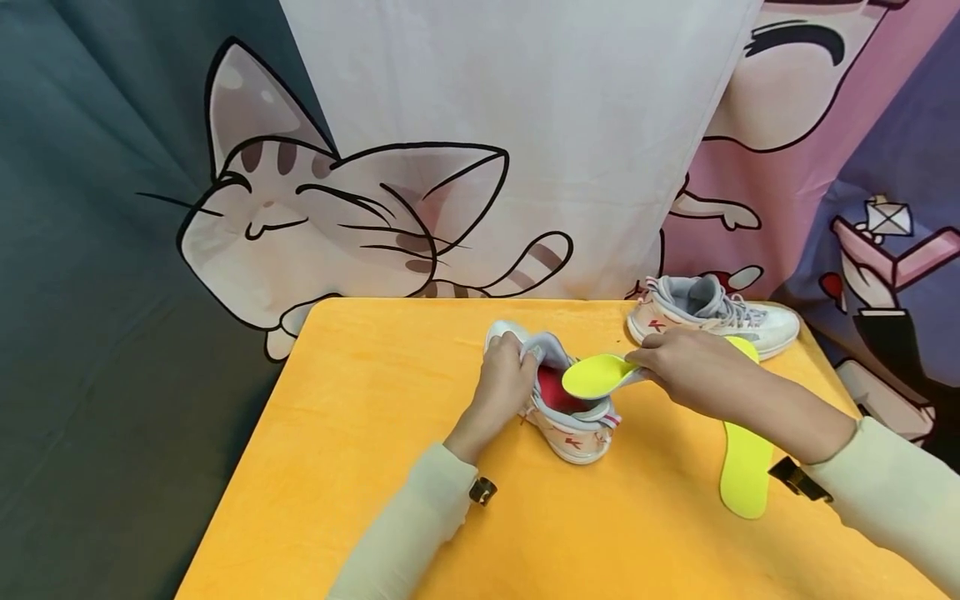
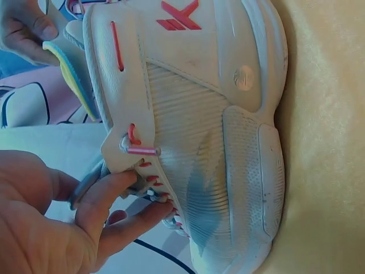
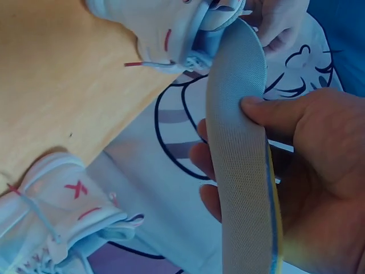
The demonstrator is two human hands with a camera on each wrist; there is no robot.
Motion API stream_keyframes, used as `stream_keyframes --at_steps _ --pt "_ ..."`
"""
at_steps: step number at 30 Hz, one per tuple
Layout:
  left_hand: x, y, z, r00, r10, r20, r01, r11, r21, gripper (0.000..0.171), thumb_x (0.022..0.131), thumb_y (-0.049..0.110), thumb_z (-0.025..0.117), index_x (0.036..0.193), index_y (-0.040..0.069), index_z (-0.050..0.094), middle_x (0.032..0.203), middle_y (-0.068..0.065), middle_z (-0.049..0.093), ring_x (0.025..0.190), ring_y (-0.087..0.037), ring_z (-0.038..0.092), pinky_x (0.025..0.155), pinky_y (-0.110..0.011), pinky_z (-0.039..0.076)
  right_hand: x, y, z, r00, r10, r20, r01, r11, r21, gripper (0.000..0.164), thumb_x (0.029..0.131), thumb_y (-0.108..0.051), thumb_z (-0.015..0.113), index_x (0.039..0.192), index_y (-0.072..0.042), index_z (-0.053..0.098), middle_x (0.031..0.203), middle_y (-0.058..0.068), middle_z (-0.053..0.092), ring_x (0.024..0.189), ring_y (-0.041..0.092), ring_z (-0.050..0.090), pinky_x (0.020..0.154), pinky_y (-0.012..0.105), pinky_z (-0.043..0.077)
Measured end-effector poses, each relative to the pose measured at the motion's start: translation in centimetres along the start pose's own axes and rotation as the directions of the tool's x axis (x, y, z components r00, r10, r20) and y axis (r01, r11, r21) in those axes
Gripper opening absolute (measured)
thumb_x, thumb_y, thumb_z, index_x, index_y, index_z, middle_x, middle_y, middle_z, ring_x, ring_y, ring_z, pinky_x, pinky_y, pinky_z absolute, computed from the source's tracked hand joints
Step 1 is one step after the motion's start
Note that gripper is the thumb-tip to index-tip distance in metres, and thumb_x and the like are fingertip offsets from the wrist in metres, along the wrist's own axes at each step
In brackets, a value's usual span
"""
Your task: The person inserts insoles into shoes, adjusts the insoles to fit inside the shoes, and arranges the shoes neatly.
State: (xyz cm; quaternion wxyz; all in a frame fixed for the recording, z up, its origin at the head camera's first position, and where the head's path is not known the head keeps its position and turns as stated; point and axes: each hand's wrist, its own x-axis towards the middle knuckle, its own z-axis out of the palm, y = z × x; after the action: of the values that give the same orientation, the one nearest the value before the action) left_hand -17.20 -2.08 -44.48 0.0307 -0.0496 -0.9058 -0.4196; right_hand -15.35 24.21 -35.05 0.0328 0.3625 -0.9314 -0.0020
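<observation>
A white sneaker (image 1: 573,437) with red marks stands on the table, its heel toward me and a red lining showing inside. My left hand (image 1: 506,379) grips its tongue and lace area; in the left wrist view, thumb and fingers (image 2: 122,228) pinch the tongue. My right hand (image 1: 690,367) holds an insole (image 1: 600,377), yellow-green on one face and grey on the other. One end of the insole hovers over the shoe's opening. In the right wrist view the thumb presses the grey face of the insole (image 3: 239,148), with fingers behind it.
A second yellow-green insole (image 1: 745,479) lies on the yellow table (image 1: 360,417), partly under my right forearm. Another white sneaker (image 1: 772,329) stands at the back right corner. A cartoon-printed curtain (image 1: 525,83) hangs behind the table.
</observation>
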Motion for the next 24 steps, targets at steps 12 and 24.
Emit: stream_keyframes --at_steps 12,24 --pt "0.3 -1.8 -0.9 1.000 0.014 -0.003 -0.014 1.000 0.028 0.032 0.107 0.044 0.051 0.107 0.014 0.061 0.101 -0.003 0.062 0.083 -0.018 0.058 0.073 -0.034 0.050 1.4 -1.8 0.3 0.994 0.010 0.105 -0.007 1.000 -0.026 0.012 0.086 -0.018 0.084 0.097 -0.018 0.078 0.080 -0.004 0.066 0.065 0.013 0.054 0.055 0.032 0.049" --pt "5.5 -7.4 -2.2 0.994 -0.112 0.002 0.112 0.994 -0.004 0.035 0.105 0.027 0.058 0.129 0.002 0.063 0.119 -0.015 0.067 0.108 -0.030 0.064 0.095 -0.045 0.054 2.6 -3.3 1.3 0.989 0.056 0.136 -0.061 0.998 0.030 0.012 0.089 -0.018 0.081 0.082 -0.017 0.072 0.068 -0.007 0.058 0.060 0.010 0.049 0.049 0.028 0.042"
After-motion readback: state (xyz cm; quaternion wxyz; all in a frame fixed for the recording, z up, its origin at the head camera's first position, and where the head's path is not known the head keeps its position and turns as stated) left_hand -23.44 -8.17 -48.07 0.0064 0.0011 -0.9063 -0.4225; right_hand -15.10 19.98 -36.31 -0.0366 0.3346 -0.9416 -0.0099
